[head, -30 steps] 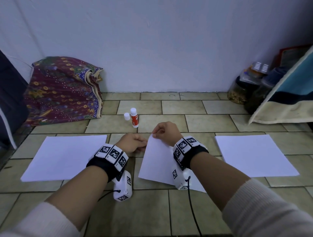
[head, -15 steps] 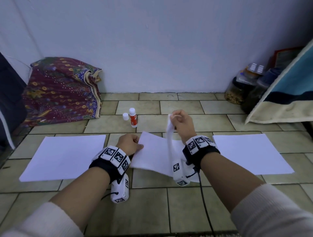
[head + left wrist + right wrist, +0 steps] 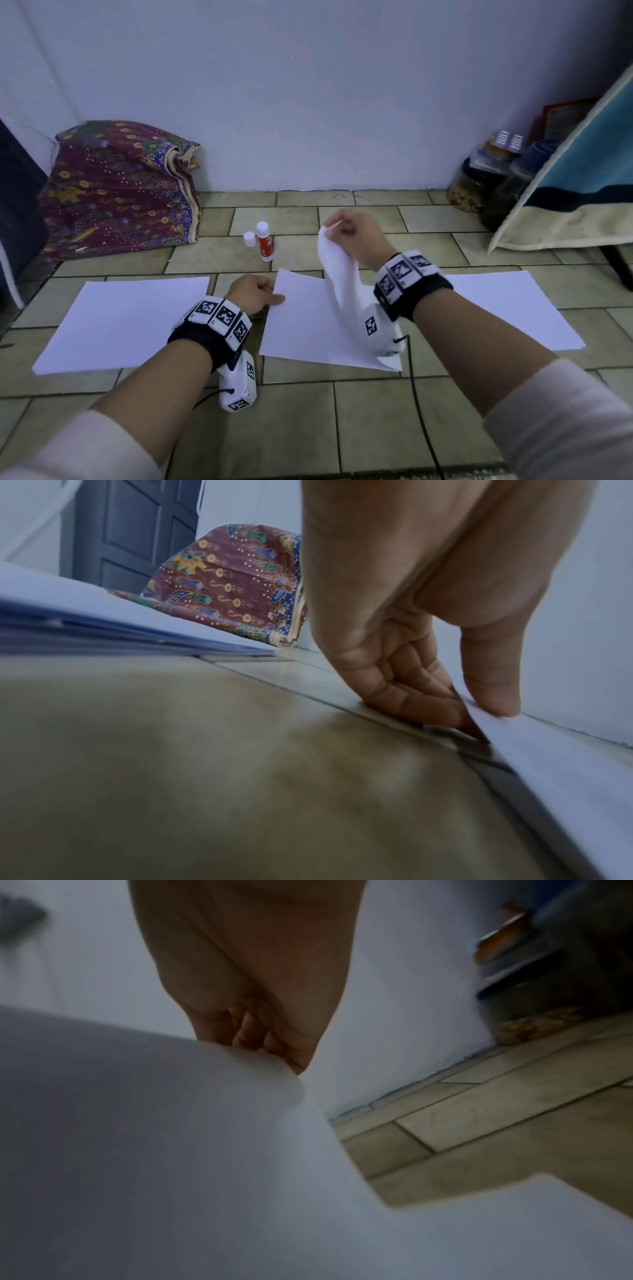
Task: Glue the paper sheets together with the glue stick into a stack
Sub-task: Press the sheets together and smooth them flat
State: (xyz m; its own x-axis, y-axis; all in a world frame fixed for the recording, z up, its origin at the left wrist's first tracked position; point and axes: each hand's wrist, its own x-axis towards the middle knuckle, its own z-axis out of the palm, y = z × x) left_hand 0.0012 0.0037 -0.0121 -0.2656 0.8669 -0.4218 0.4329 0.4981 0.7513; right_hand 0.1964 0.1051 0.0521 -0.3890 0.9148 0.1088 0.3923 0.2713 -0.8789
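My right hand [image 3: 352, 236] pinches the top sheet [image 3: 337, 274], peeling it off the middle pile [image 3: 301, 329]; my left hand [image 3: 255, 294] pinches that pile's edge. Next, I judge, comes the uncapped glue stick [image 3: 264, 241], standing beyond.

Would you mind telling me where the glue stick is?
In the head view, the red-and-white glue stick stands upright on the tiled floor, beside its white cap.

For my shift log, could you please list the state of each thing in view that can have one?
top sheet: far corner lifted, curling up
middle pile: flat on floor
right hand: pinching the top sheet's corner
left hand: holding the middle pile's left edge
glue stick: upright, uncapped
cap: off, beside the glue stick
left pile: flat
right pile: flat
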